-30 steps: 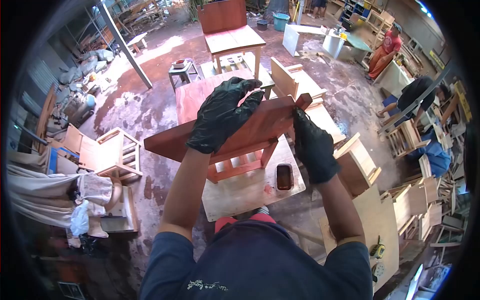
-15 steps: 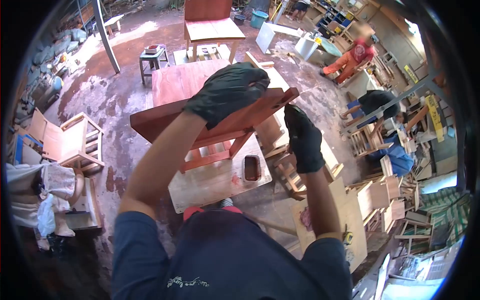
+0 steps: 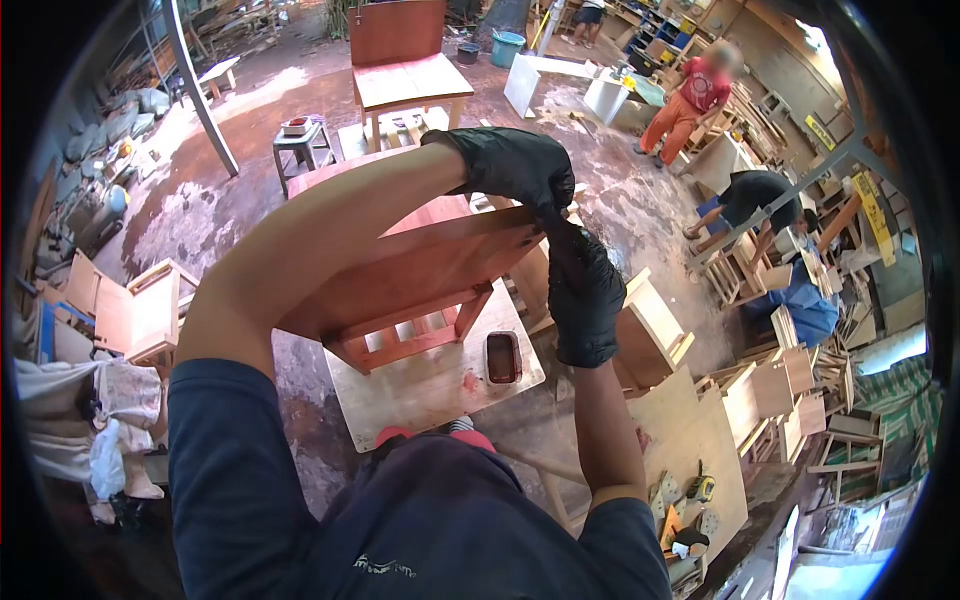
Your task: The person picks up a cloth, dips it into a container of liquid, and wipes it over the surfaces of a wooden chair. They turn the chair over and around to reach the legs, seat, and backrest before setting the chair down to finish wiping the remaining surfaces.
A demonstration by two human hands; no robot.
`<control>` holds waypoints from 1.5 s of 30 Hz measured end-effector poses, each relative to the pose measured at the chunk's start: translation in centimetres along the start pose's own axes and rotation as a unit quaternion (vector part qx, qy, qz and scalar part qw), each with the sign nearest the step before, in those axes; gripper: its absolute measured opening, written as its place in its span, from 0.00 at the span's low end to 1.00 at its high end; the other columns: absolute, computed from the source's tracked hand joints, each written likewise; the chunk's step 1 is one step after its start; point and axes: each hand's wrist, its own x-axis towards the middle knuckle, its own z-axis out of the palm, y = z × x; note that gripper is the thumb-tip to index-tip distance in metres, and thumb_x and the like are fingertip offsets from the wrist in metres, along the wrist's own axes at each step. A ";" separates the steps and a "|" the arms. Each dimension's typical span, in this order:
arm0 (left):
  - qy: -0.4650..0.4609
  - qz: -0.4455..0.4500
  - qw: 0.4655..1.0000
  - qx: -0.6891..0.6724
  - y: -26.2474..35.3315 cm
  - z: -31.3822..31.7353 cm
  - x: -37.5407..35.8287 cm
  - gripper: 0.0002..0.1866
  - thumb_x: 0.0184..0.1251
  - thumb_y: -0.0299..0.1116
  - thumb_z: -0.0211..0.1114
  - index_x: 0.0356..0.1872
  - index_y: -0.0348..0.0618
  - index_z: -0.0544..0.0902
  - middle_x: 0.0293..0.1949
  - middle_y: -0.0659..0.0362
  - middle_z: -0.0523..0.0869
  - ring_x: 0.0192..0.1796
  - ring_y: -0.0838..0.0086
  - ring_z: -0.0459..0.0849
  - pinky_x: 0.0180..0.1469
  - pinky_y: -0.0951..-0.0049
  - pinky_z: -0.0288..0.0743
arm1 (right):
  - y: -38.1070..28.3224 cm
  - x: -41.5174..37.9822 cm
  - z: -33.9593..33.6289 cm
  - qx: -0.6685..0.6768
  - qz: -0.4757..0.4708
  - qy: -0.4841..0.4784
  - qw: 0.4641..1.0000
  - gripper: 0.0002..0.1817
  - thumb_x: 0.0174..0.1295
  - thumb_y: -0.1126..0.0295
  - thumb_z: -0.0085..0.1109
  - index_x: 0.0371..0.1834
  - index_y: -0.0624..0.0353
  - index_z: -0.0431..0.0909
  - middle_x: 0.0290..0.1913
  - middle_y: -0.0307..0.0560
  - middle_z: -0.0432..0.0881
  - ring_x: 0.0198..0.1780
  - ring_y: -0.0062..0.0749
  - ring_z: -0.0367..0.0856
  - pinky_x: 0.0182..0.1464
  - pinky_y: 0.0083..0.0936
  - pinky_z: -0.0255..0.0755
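Note:
A reddish-brown stained wooden chair (image 3: 420,265) stands tilted in view on a pale board (image 3: 430,395). My left hand (image 3: 515,168), in a black glove, reaches over the chair's top panel to its right corner. Its fingers are curled closed, and whatever they hold is hidden. My right hand (image 3: 585,305), also black-gloved, is raised at the same corner with its fingers pressed together, meeting the left fingertips. What lies between the fingers cannot be made out. A small tray of dark reddish liquid (image 3: 488,358) rests on the board, below the hands.
Ahead stands another stained chair (image 3: 410,92), with a small stool (image 3: 302,150) to its left. Unfinished chairs (image 3: 150,310) are at left, more at right. A tape measure (image 3: 702,488) lies on a board at lower right. Two co-workers (image 3: 690,105) are at the right.
My left hand has moved right and down round the panel's corner, and my right hand has come in to meet it. The view has shifted slightly; a co-worker in red has straightened up.

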 end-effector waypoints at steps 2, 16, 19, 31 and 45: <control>0.050 0.044 0.997 -0.048 -2.5 0.9 0.7 0.06 0.65 0.27 0.64 0.39 0.39 0.87 0.37 0.56 0.89 0.36 0.76 0.86 0.39 0.72 0.82 | -0.4 0.1 0.1 0.092 0.192 -0.040 0.976 0.20 0.58 0.76 0.66 0.56 0.54 0.83 0.39 0.46 0.88 0.35 0.38 0.87 0.36 0.32 0.80; 0.109 0.028 0.993 0.033 -3.1 0.5 1.0 0.11 0.57 0.37 0.71 0.39 0.46 0.86 0.36 0.55 0.88 0.41 0.62 0.87 0.45 0.64 0.79 | -0.7 0.1 1.4 0.518 0.492 0.018 0.700 0.16 0.63 0.79 0.64 0.54 0.58 0.76 0.39 0.38 0.83 0.34 0.18 0.78 0.36 0.18 0.74; 0.113 0.041 0.986 0.114 -2.4 0.2 0.5 0.08 0.67 0.38 0.67 0.40 0.46 0.84 0.34 0.58 0.84 0.38 0.65 0.86 0.41 0.65 0.79 | -1.8 0.9 0.9 0.444 0.424 0.048 0.788 0.19 0.63 0.78 0.67 0.56 0.59 0.76 0.43 0.38 0.83 0.39 0.23 0.81 0.41 0.23 0.77; 0.083 0.050 0.944 0.315 -7.5 3.3 0.7 0.08 0.58 0.36 0.67 0.37 0.51 0.85 0.33 0.58 0.84 0.38 0.62 0.85 0.42 0.63 0.78 | -1.1 -1.3 2.8 0.059 0.211 -0.079 0.972 0.12 0.64 0.63 0.63 0.50 0.47 0.84 0.38 0.49 0.85 0.37 0.51 0.85 0.40 0.42 0.79; -0.023 -0.078 0.997 -0.008 -9.3 2.5 3.2 0.07 0.63 0.33 0.70 0.35 0.41 0.85 0.32 0.57 0.85 0.36 0.73 0.83 0.42 0.68 0.76 | 0.2 -1.7 2.3 0.058 0.206 -0.075 0.974 0.07 0.66 0.63 0.61 0.43 0.48 0.83 0.32 0.48 0.84 0.32 0.49 0.84 0.33 0.39 0.78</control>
